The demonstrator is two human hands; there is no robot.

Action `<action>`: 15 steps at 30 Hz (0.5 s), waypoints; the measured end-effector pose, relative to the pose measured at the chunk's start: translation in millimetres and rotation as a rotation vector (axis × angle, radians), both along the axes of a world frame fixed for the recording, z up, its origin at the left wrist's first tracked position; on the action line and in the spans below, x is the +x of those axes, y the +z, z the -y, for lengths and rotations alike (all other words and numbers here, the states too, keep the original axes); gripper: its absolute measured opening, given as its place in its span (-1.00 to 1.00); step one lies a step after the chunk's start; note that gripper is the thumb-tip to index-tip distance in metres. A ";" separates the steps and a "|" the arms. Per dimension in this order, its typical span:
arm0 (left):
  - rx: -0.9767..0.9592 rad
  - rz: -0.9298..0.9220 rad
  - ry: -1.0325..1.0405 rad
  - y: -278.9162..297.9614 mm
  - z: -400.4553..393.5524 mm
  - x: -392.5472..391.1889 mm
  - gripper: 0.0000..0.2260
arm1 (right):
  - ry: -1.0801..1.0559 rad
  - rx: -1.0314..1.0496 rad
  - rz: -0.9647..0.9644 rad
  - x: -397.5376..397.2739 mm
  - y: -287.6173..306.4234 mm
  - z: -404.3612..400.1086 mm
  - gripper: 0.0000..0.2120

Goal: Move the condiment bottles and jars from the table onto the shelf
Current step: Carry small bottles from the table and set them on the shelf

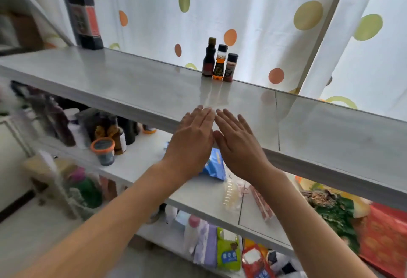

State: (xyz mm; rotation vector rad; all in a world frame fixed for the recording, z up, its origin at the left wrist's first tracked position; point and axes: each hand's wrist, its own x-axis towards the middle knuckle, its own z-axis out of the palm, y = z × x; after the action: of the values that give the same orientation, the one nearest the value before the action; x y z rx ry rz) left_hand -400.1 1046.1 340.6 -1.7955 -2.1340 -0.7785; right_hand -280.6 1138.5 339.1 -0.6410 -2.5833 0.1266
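White curtain (253, 13) with green and orange dots, hanging behind the shelving. Tall dark box (86, 20) with a red label, upright at the far left. One level down: orange-lidded tub (103, 151) standing in front of a cluster of dark containers; blue packet (214, 165); clear hair claw (231, 194). Lowest level: green packet (228, 250) beside a purple pack (207, 244) and a red packet (255, 262). Red patterned bag (383, 242) at lower right.
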 end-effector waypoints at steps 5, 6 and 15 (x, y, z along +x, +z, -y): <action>-0.055 -0.068 0.182 -28.1 75.7 6.6 -0.50 | 0.160 0.017 0.017 -4.1 -21.9 60.6 -0.52; -0.080 -0.065 0.225 -35.5 91.1 5.2 -0.49 | 0.177 0.011 0.020 -5.8 -27.8 72.8 -0.52; -0.204 0.025 0.538 -117.1 248.1 0.2 -0.45 | 0.464 -0.033 0.209 -44.9 -93.0 195.0 -0.49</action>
State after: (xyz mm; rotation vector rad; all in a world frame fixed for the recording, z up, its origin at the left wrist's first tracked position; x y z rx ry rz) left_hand -399.8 798.0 223.5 -1.1850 -2.6129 -0.4599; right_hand -325.5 943.5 246.2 -0.0545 -2.8954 0.2644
